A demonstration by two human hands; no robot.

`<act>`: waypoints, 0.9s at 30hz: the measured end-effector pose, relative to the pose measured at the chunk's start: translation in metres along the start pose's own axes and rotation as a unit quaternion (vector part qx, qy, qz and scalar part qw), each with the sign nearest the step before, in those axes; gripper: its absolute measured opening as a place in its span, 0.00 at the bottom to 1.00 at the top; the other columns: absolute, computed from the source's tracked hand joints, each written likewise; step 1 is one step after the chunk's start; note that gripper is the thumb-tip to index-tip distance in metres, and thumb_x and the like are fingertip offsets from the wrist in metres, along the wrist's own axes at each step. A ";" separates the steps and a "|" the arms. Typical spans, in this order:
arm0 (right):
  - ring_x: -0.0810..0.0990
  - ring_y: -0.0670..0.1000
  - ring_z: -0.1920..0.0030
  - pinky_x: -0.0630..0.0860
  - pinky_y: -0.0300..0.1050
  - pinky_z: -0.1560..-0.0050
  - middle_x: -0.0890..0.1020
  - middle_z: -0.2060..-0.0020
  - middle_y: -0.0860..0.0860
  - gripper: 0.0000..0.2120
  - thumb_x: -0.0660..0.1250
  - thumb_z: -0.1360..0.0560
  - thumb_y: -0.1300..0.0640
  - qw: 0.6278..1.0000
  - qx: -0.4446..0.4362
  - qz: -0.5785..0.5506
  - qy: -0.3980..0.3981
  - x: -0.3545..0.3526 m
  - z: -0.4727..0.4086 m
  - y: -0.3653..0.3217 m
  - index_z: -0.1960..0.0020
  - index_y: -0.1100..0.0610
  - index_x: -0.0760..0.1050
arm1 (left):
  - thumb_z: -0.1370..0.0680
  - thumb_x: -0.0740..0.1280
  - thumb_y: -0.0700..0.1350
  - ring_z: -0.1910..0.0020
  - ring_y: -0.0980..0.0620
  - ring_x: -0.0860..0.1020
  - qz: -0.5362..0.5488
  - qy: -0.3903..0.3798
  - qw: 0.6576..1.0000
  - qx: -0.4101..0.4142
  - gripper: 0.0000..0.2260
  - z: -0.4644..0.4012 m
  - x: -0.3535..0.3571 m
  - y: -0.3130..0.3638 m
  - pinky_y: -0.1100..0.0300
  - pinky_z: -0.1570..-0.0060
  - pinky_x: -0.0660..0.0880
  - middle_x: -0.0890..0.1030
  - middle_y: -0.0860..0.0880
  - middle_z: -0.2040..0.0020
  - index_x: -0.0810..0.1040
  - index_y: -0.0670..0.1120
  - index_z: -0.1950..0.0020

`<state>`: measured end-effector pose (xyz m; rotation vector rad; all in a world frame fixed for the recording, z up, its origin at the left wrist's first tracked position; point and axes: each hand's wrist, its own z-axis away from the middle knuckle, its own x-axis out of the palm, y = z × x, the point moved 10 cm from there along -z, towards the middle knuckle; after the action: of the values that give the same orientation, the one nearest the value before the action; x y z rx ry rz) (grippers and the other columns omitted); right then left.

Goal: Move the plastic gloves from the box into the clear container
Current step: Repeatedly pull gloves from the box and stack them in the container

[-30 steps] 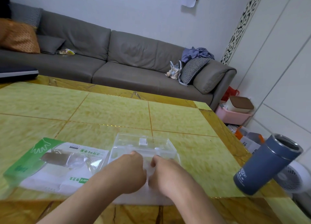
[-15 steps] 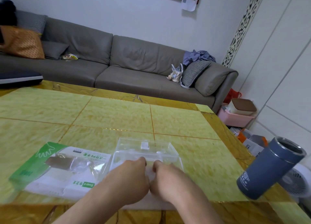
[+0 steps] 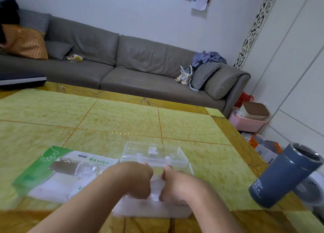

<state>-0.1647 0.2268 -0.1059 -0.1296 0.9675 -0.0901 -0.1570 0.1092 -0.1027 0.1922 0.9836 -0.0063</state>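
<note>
The clear container (image 3: 182,213) stands at the table's near edge, its hinged lid (image 3: 154,151) open toward the back. My left hand (image 3: 135,179) and my right hand (image 3: 178,186) are side by side over the container, fingers curled down. Between them is a crumpled wad of translucent plastic gloves (image 3: 155,188), gripped by both hands. How deep the wad sits in the container is hidden by my hands. The green and white glove box (image 3: 57,171) lies flat to the left, with thin plastic showing at its opening.
The yellow tiled table (image 3: 122,120) stretches ahead. A blue-grey tumbler (image 3: 284,175) stands at the right near the table's edge. Beyond the table is a grey sofa (image 3: 140,66) with cushions. A pink bin (image 3: 247,122) and a white fan (image 3: 312,190) are on the floor at right.
Both hands stay together over the container on the wad of gloves, drawing a little closer to me. The box and the tumbler have not moved.
</note>
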 end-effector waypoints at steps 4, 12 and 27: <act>0.79 0.61 0.37 0.72 0.48 0.60 0.71 0.26 0.61 0.35 0.64 0.22 0.59 1.000 0.000 -0.007 -0.007 0.002 0.003 -0.004 0.19 0.53 0.54 | 0.22 0.62 0.39 0.44 0.46 0.81 0.003 0.041 0.999 0.021 0.22 0.012 -0.007 0.001 0.56 0.55 0.77 0.81 0.46 0.37 0.71 0.46 0.28; 0.80 0.58 0.40 0.76 0.46 0.54 0.77 0.34 0.55 0.29 0.55 0.21 0.64 0.998 -0.027 -0.020 0.044 -0.009 0.021 -0.007 0.20 0.55 0.63 | 0.22 0.59 0.36 0.53 0.48 0.80 -0.001 0.271 0.963 0.005 0.14 0.064 -0.036 -0.010 0.50 0.54 0.80 0.77 0.52 0.48 0.74 0.52 0.41; 0.81 0.49 0.66 0.83 0.52 0.63 0.82 0.66 0.44 0.09 0.64 0.22 0.55 0.922 -0.098 -0.045 0.373 -0.064 0.052 -0.017 0.59 0.48 0.77 | 0.19 0.59 0.45 0.56 0.45 0.78 0.055 0.344 0.931 0.104 0.04 0.093 -0.040 -0.012 0.50 0.59 0.77 0.77 0.50 0.53 0.73 0.49 0.47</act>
<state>-0.1579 0.2223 -0.0217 -0.3404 1.7357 -0.1309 -0.1040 0.0785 -0.0214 0.4650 1.6750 0.0646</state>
